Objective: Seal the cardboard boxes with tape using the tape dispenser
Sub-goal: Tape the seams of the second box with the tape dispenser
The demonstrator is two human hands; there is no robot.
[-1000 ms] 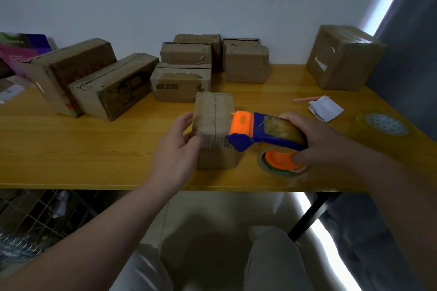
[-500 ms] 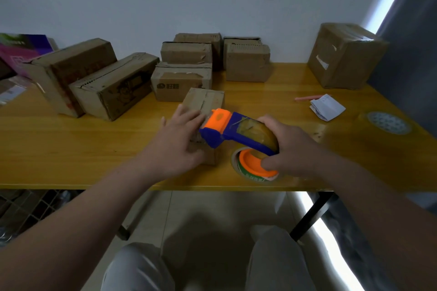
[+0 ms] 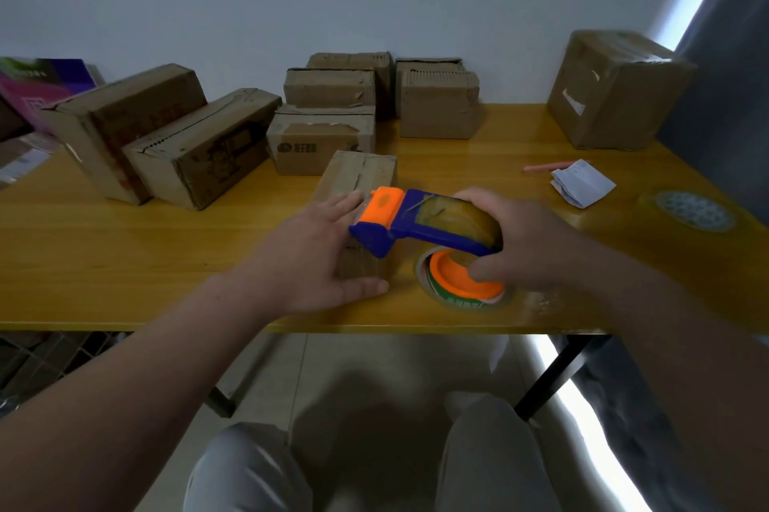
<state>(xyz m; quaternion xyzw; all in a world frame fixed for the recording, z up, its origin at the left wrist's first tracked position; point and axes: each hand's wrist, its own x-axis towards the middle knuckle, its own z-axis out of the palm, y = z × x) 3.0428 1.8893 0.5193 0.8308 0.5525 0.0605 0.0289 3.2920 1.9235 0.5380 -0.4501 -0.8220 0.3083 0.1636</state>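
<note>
A small cardboard box (image 3: 358,178) stands near the front edge of the yellow table (image 3: 125,262). My left hand (image 3: 308,253) lies over its near top and left side, fingers spread and thumb along its base. My right hand (image 3: 516,241) grips a blue and orange tape dispenser (image 3: 416,224) by its body. The dispenser's orange head sits on the box's near top, just right of my left fingers. Its tape roll with an orange hub (image 3: 457,278) hangs to the right of the box.
Several more cardboard boxes stand along the back: two long ones (image 3: 199,145) at left, a stacked group (image 3: 328,108) in the middle, a large one (image 3: 616,87) at right. Folded paper (image 3: 582,183), a pink pen (image 3: 545,167) and a spare tape roll (image 3: 690,212) lie at right.
My left hand slid from the box's left side onto its near top. The dispenser moved left, its head now over the box's near end. The box turned slightly.
</note>
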